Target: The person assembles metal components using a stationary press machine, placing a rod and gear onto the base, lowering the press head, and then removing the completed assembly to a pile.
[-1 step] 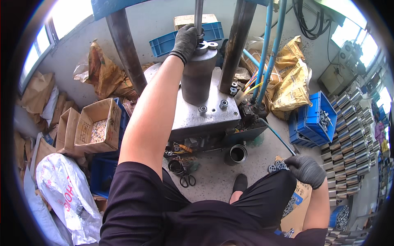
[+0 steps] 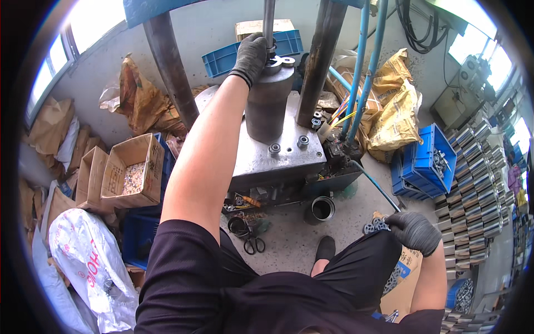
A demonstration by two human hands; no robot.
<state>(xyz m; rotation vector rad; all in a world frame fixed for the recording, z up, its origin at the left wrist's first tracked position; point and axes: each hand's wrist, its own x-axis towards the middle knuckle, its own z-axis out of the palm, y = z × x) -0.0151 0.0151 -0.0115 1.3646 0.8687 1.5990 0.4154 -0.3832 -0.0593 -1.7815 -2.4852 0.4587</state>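
Observation:
My left hand, in a dark grey glove, reaches up to the top of a thick steel cylinder. Its fingers are curled beside the lower end of a vertical press rod; they hide whatever they hold. A flat metal ring lies on the cylinder's top, right of the hand. My right hand, gloved the same way, is closed at the near end of a thin blue lever that slants down from the machine. Metal parts with holes show just left of that hand, by my knee.
Two bearing-like rings sit on the steel press bed. Dark columns flank the cylinder. A black pot and scissors are on the floor. Cartons stand left; blue crates and stacked metal tubes stand right.

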